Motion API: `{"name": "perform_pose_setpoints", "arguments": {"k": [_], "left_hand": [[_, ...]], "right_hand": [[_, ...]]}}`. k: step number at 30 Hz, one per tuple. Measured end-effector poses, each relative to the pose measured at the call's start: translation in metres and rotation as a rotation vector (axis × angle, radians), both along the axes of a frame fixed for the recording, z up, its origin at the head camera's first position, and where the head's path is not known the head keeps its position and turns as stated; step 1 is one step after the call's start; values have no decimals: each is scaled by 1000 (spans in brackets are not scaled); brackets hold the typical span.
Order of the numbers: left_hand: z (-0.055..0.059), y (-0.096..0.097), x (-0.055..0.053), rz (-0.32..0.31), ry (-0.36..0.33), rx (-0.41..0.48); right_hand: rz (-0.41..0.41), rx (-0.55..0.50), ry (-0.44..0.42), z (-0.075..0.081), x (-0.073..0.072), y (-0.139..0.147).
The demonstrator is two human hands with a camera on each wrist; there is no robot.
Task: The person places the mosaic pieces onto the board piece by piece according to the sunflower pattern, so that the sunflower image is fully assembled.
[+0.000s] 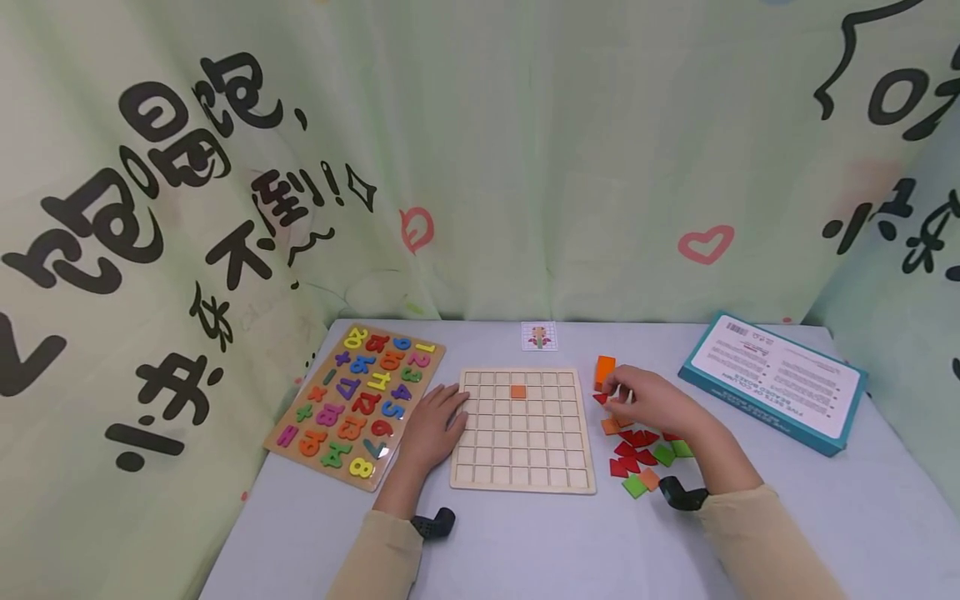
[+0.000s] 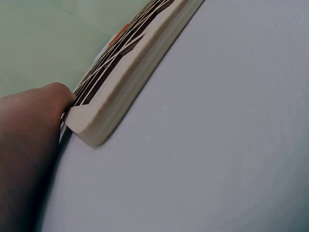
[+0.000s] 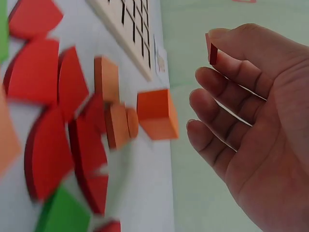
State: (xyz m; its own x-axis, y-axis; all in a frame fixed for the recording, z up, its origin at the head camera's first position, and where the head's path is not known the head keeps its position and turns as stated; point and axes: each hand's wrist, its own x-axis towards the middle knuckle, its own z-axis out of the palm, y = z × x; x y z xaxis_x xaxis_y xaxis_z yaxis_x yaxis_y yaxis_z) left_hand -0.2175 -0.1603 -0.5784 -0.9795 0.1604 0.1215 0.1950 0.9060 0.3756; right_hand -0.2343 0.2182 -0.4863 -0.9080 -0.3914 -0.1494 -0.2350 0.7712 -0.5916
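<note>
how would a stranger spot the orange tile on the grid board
On the table, find the wooden grid board with the left hand at its edge. Near its top, about midway across, sits the orange square tile, the only one there, with bare cells all around.

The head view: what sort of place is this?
Probably a play or learning corner, though I can't be sure: a printed green curtain hangs behind a table holding a colourful number board and a wooden grid board.
</note>
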Motion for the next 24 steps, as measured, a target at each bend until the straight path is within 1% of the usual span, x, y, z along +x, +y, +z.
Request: {"name": "perform_pose_setpoints", "arguments": {"k": [5,9,15,20,24], "left_hand": [[-1,0,-1,-5,6,-7],[0,-1,0,-1,8,-2],[0,-1,-1,-6,-6,3],[0,-1,-1,-15,-9,8],[0,-2,-2,-11,-5,2]], "right_hand": [[14,-7,15,1,-5,-27],[34,-18,32,-2,-12,-47],[73,-47,61,-7,-22,-74],[132,-28,100,-12,-31,-92],[136,-32,99,-19,-40,-104]]}}
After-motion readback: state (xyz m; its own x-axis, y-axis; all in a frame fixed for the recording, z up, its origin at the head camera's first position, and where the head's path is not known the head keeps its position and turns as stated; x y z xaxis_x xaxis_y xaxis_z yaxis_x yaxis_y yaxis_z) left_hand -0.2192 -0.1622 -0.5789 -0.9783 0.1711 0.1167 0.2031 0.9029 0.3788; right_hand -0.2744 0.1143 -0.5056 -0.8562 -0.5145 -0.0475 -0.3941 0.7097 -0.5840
